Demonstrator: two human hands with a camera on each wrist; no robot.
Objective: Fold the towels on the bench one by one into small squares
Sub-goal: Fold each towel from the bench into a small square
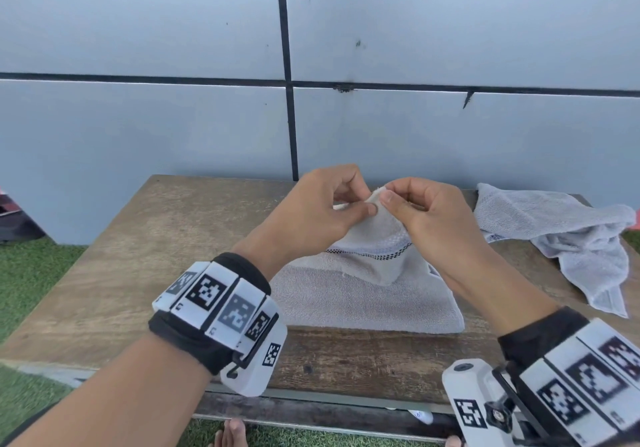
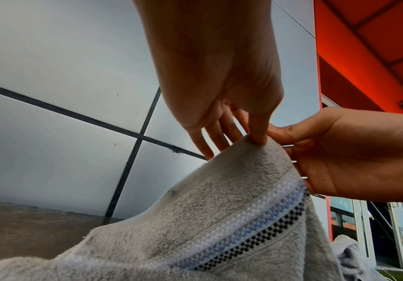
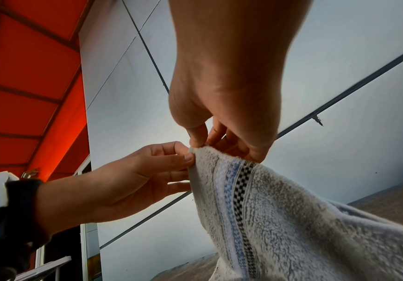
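A grey towel (image 1: 363, 294) with a white, blue and black checked band lies on the wooden bench (image 1: 166, 238), its far corner lifted into a peak. My left hand (image 1: 325, 204) pinches that corner between thumb and fingers. My right hand (image 1: 412, 204) pinches the same corner from the other side, thumbs almost touching. In the left wrist view the left hand (image 2: 244, 114) holds the towel (image 2: 219, 218) at its top, the right hand (image 2: 340, 152) beside it. In the right wrist view the right hand (image 3: 222, 114) and left hand (image 3: 135, 180) grip the towel (image 3: 292, 218) edge.
A second, crumpled grey towel (image 1: 561, 235) lies at the bench's right end. A pale panelled wall (image 1: 207, 117) stands right behind the bench. Green turf (image 1: 31, 273) surrounds it. A red awning (image 3: 27, 76) hangs overhead to one side.
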